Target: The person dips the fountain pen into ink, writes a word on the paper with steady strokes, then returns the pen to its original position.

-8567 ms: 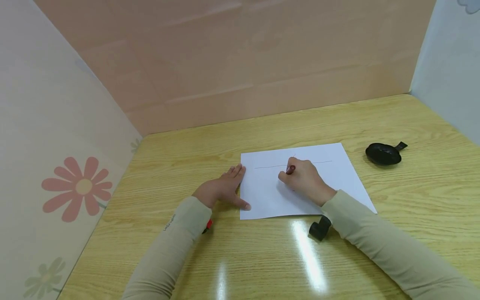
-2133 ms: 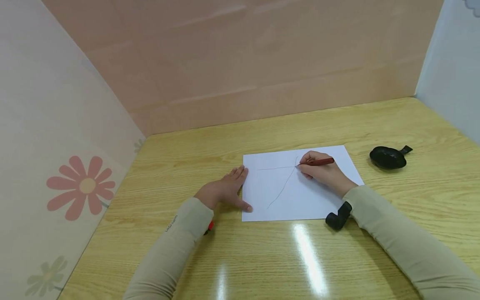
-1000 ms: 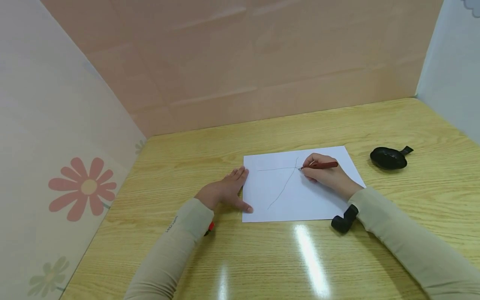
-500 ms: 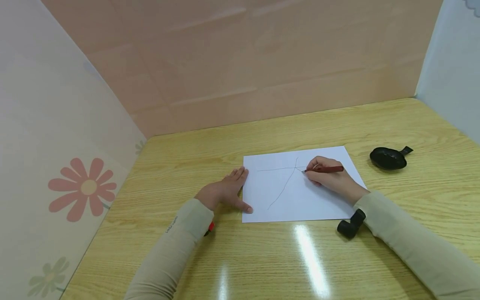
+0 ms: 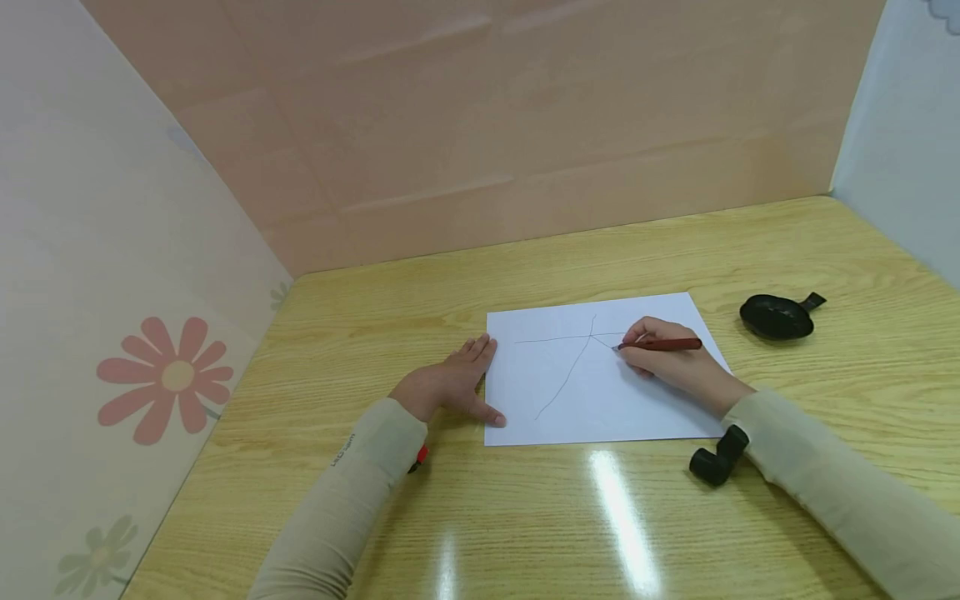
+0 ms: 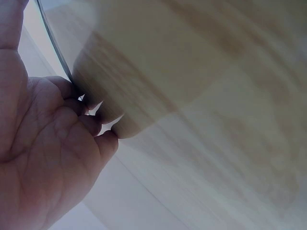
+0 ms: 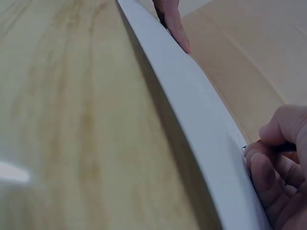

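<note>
A white sheet of paper [image 5: 555, 392] lies on the wooden table, marked with a long horizontal line, a slanting line crossing it, and a short stroke running down to the right from the crossing. My right hand [image 5: 667, 358] pinches a dark red pen [image 5: 675, 343] between thumb and fingers, its tip on the paper at the end of the short stroke. With fingers spread, my left hand [image 5: 453, 383] rests at the sheet's left edge, the thumb on its lower left corner. In the left wrist view, the fingertips of the left hand [image 6: 57, 129] meet the table surface.
A black pan-shaped object [image 5: 777, 317] with a short handle sits right of the paper. A black wrist device [image 5: 718, 457] hangs under the right sleeve, and a red and black piece [image 5: 420, 457] shows beside the left sleeve. A beige wall [image 5: 525, 133] closes the table's back.
Since the earliest frame, the long slanting line has come into view. Over the last second, my right hand has moved right and down with the pen, lengthening the short stroke. My left hand stays put.
</note>
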`<state>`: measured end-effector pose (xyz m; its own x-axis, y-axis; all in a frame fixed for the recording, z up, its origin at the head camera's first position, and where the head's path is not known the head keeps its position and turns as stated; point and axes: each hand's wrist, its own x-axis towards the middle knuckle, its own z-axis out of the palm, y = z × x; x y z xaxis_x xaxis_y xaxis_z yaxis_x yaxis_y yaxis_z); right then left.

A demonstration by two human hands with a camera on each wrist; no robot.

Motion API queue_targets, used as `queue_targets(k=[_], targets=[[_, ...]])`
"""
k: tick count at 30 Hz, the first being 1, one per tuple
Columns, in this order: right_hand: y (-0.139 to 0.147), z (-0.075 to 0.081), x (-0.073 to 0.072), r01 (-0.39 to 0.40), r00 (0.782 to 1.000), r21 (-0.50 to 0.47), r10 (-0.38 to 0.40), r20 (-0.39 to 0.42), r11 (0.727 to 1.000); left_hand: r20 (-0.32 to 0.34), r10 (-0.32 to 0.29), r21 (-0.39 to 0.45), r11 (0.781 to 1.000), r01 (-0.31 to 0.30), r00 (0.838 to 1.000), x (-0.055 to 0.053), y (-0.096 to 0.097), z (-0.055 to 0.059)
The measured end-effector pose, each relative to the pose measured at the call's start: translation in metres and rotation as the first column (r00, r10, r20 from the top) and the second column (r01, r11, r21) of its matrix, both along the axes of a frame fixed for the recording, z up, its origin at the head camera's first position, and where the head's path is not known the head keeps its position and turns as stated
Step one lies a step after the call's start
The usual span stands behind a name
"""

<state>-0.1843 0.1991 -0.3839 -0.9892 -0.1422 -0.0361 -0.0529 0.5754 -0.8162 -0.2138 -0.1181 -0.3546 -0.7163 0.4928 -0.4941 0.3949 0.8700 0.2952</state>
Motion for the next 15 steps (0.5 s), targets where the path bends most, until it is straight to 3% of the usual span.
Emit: queue_targets(k=[15], targets=[[0.0102, 0.0015, 0.0089, -0.010, 1.000, 0.005, 0.010, 0.012, 1.000, -0.009, -0.011, 0.001, 1.000, 0.011, 1.000, -0.0003, -0.0010, -0.0015]])
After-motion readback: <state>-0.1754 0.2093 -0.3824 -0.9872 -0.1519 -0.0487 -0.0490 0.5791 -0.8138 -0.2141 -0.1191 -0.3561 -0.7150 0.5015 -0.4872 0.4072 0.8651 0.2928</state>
